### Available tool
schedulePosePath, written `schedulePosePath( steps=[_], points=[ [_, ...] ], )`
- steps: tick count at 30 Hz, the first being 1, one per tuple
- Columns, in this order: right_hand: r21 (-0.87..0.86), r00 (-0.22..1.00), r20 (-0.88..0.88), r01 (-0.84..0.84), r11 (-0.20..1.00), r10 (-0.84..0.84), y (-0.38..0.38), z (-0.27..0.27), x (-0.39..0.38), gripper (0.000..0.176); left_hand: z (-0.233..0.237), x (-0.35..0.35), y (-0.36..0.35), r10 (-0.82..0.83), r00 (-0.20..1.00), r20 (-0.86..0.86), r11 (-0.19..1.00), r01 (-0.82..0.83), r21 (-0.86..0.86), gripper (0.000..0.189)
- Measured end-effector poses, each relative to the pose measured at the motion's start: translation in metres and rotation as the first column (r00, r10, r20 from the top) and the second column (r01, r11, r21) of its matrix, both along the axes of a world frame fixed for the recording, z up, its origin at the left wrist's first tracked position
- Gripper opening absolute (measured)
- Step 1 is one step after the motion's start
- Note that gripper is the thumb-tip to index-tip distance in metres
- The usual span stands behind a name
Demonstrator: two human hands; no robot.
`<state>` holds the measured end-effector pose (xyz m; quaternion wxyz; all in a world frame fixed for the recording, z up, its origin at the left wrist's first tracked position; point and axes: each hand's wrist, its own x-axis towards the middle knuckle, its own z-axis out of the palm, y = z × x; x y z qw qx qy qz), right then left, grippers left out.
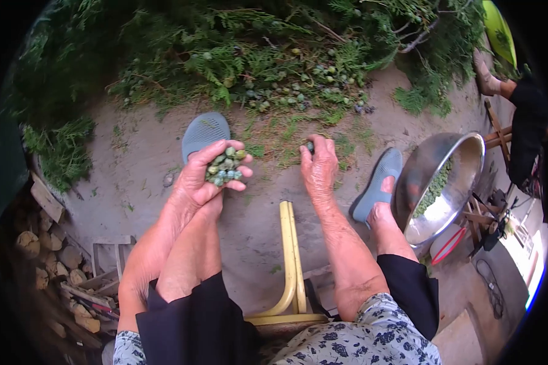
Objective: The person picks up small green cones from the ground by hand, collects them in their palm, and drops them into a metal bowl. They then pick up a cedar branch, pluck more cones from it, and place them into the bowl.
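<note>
A handful of small green arborvitae cones (225, 165) lies in my left hand (204, 173), palm up with the fingers curled around them. Over the ground to its right, my right hand (319, 164) pinches a single green cone (310, 147) between thumb and fingers. Just beyond both hands, loose cones (292, 97) and bits of greenery are scattered on the floor. Behind them rises a heap of cut evergreen branches (225, 55), some with cones still attached.
To the right, a large metal bowl (417, 201) is tipped on its side with green cones inside. A yellow metal frame (291, 255) stands between my legs. Stacked firewood (49, 255) is at the left. Another person's foot (486, 76) shows at the upper right.
</note>
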<state>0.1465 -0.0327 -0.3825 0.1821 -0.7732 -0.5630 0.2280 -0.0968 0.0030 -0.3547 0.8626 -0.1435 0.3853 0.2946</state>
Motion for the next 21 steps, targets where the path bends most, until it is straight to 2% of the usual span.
schedulePosePath(
  steps=[4,6,7,9,12,14,16,18,19,20,21],
  points=[
    [-0.019,0.996,0.08,0.047,0.999,-0.046,-0.002,-0.007,-0.001,0.019,-0.001,0.003,0.002,0.014,1.0,-0.006,1.0,-0.014,-0.011,0.035],
    [-0.046,0.98,-0.094,0.17,0.984,-0.174,0.001,0.01,-0.009,0.017,-0.001,0.001,0.002,0.017,1.0,-0.004,1.0,-0.017,-0.011,0.036],
    [-0.06,0.968,-0.175,0.174,0.983,-0.182,0.002,0.023,-0.02,0.015,0.0,0.001,0.003,0.006,1.0,-0.023,1.0,-0.006,-0.008,0.037],
    [0.011,0.973,-0.218,0.078,0.997,-0.074,0.007,0.056,-0.048,0.015,-0.001,0.003,0.002,-0.009,1.0,-0.025,1.0,0.009,-0.006,0.038],
    [0.141,0.9,-0.417,-0.072,0.987,0.125,0.006,0.081,-0.081,0.021,-0.007,0.006,-0.001,-0.014,1.0,0.001,1.0,0.014,-0.017,0.036],
    [0.007,0.81,-0.586,-0.026,1.0,0.025,0.002,0.09,-0.093,0.027,-0.009,0.008,-0.004,0.075,0.987,-0.14,0.991,-0.089,-0.098,0.034],
    [0.007,0.861,-0.508,0.034,0.999,-0.026,0.003,0.084,-0.08,0.027,-0.012,0.002,-0.006,0.083,0.989,-0.125,0.992,-0.094,-0.085,0.033],
    [-0.045,0.899,-0.386,0.207,0.977,-0.208,-0.007,0.057,-0.049,0.025,-0.004,-0.001,-0.001,-0.024,1.0,0.004,1.0,0.024,0.01,0.032],
    [-0.045,0.9,-0.383,0.207,0.977,-0.208,-0.016,0.038,-0.037,0.025,-0.005,-0.001,-0.001,-0.017,1.0,0.022,1.0,0.016,0.013,0.031],
    [0.008,0.948,-0.178,0.27,0.963,-0.264,-0.026,0.018,-0.026,0.025,-0.006,-0.001,-0.001,-0.016,1.0,0.025,1.0,0.016,0.014,0.031],
    [0.074,0.946,0.033,0.32,0.944,-0.323,-0.027,0.014,-0.021,0.025,-0.006,-0.001,-0.002,-0.019,1.0,0.023,1.0,0.019,0.015,0.031]
  ],
)
